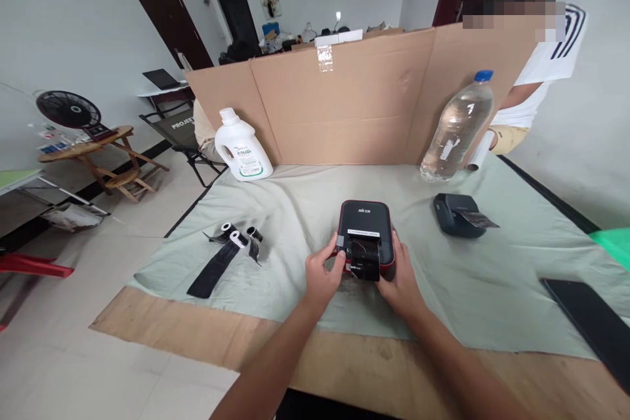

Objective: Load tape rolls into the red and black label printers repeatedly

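A small black portable printer [365, 218] with a red edge sits near the middle of the cloth, a shiny black strip [365, 268] curling out of its front slot. My left hand [325, 273] grips its left side, thumb close to the front corner. On the other side my right hand [402, 279] is closed round the right edge and lower front corner. Whether the printer rests on the cloth or is slightly lifted I cannot tell. To the right stands a second black printer [455, 213] with a dark strip sticking out. Several small rolls with black strips [216, 267] lie at the left.
A cardboard panel [344, 118] walls off the back of the cloth-covered table [305, 190]. Before it stand a white jug [243, 147] and a large clear bottle [455, 128]. A black phone [590, 318] lies front right. Behind the panel, at right, is a person [551, 72].
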`<state>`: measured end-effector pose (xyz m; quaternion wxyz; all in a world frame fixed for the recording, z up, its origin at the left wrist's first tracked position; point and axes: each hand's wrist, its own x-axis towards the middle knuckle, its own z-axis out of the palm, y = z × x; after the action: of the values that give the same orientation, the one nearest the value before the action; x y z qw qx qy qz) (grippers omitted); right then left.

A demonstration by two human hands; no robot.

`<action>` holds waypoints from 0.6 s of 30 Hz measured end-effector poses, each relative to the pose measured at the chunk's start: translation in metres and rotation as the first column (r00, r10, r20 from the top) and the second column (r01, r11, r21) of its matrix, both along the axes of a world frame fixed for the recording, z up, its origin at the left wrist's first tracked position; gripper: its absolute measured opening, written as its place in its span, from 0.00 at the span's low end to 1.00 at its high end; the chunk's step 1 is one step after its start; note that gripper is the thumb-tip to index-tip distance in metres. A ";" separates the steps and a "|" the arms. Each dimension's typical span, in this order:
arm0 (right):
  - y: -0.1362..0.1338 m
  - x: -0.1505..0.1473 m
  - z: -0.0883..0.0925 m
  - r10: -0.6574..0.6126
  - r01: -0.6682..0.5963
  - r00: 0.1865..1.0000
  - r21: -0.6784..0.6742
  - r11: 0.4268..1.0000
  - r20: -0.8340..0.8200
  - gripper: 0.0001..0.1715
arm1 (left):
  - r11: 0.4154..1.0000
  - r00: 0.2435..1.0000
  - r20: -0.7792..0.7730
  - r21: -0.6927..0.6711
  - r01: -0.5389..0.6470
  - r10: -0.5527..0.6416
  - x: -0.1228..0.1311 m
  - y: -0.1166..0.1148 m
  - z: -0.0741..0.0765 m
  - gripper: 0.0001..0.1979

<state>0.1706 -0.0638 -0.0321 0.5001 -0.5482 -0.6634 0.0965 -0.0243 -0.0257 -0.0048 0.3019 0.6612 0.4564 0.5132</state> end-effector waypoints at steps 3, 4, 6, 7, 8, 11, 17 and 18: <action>-0.001 0.001 0.001 0.017 -0.017 1.000 -0.021 1.000 -0.002 0.53 | 1.000 1.000 -0.007 0.023 -0.018 0.018 0.000 0.000 -0.002 0.22; -0.001 0.001 0.001 0.022 -0.022 1.000 -0.030 0.999 -0.005 0.53 | 0.999 1.000 -0.006 0.028 -0.021 0.021 0.000 0.000 -0.003 0.22; -0.001 0.001 0.000 0.019 -0.020 1.000 -0.037 0.999 -0.006 0.52 | 0.999 1.000 -0.007 0.032 -0.023 0.023 0.000 0.000 -0.004 0.22; -0.002 0.001 0.000 0.015 -0.015 1.000 -0.038 0.999 -0.005 0.52 | 0.999 1.000 -0.008 0.032 -0.022 0.022 0.000 0.001 -0.005 0.22; -0.002 0.001 0.000 0.009 -0.009 1.000 -0.039 0.999 -0.003 0.52 | 0.999 1.000 -0.009 0.035 -0.022 0.023 0.000 0.001 -0.005 0.22; -0.002 0.000 0.000 0.004 -0.004 1.000 -0.057 0.998 -0.003 0.52 | 0.998 0.999 -0.025 0.055 -0.038 0.040 0.001 0.001 -0.003 0.22; -0.004 0.002 0.006 0.016 -0.016 1.000 -0.065 0.998 -0.006 0.51 | 0.989 0.996 -0.056 0.135 -0.064 0.072 0.002 -0.002 -0.002 0.22; -0.004 0.002 0.006 0.022 -0.022 1.000 -0.067 0.998 -0.003 0.51 | 0.987 0.995 -0.062 0.143 -0.070 0.079 0.002 -0.003 -0.003 0.22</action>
<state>0.1725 -0.0680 -0.0256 0.4812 -0.5570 -0.6653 0.1248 -0.0227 -0.0283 -0.0073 0.2196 0.6802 0.4536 0.5323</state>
